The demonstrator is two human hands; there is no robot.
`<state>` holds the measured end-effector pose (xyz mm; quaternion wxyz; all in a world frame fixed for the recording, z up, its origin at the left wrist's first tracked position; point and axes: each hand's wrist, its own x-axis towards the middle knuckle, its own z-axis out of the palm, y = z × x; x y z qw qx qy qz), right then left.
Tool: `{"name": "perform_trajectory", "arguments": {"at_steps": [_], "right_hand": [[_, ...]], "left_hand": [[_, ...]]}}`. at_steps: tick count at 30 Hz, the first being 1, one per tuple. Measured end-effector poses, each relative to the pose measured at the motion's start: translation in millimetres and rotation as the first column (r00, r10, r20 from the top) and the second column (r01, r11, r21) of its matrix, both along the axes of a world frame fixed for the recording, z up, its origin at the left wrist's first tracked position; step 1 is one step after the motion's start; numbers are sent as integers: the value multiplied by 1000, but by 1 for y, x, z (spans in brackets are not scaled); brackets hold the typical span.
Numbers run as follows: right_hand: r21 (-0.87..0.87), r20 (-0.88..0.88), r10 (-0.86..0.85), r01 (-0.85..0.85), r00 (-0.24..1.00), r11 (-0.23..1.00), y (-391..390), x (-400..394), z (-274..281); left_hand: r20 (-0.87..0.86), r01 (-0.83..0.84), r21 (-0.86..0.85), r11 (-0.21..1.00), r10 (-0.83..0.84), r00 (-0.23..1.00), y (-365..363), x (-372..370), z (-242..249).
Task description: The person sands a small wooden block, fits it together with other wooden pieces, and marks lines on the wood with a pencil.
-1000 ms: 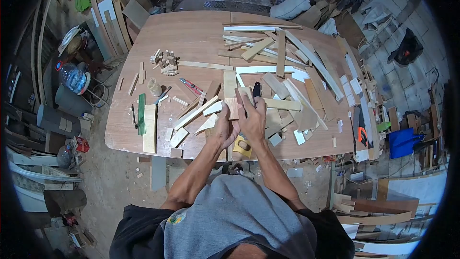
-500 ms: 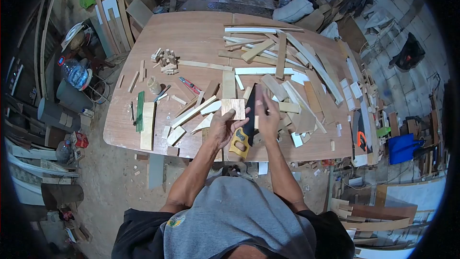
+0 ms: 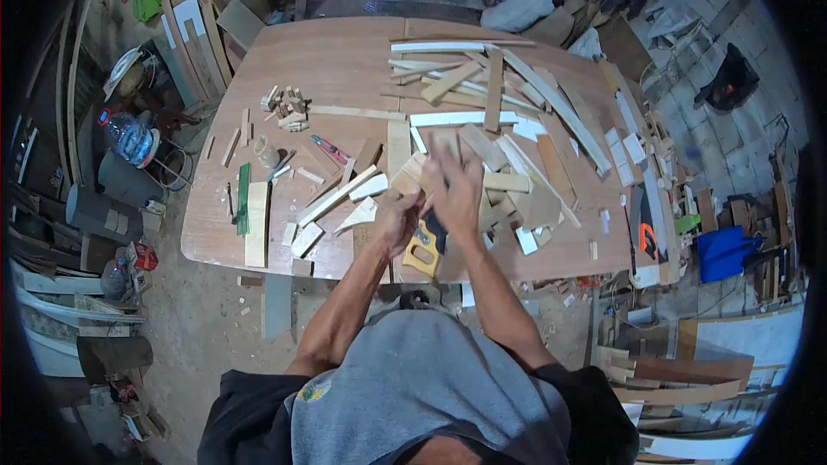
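Wood piece (image 3: 412, 179) sits in my left hand (image 3: 398, 222) grip, tilted for inspection; right hand (image 3: 454, 192) open flat, steadying it above the saw (image 3: 422, 250).

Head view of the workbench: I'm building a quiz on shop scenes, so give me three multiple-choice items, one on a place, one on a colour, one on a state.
1. Where does the saw handle lie?
A. at the table's near edge, under the hands
B. on the floor
C. at the table's far edge

2. What colour is that saw handle?
A. blue
B. yellow
C. white

3. What is the left hand doing?
A. resting flat on the table
B. hanging at the person's side
C. holding a small wood piece up above the table

Answers: 1 A, the handle shows just below both hands near the front rim. 2 B, its grip is plainly yellow. 3 C, the fingers close on the piece, with the right hand beside it.
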<state>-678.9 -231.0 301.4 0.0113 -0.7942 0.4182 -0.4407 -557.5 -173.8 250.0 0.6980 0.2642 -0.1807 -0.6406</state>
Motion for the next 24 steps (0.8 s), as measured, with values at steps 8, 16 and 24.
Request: {"name": "perform_trajectory", "arguments": {"at_steps": [8, 16, 24], "right_hand": [[522, 774, -45, -596, 632, 610, -29, -26, -21], [492, 564, 90, -422, 821, 762, 33, -33, -5], [498, 644, 19, -438, 765, 749, 26, -30, -7]], "left_hand": [[275, -59, 135, 989, 19, 961, -5, -7, 41], [378, -173, 22, 985, 152, 913, -28, -2, 38], [406, -137, 50, 989, 105, 908, -31, -6, 44]]}}
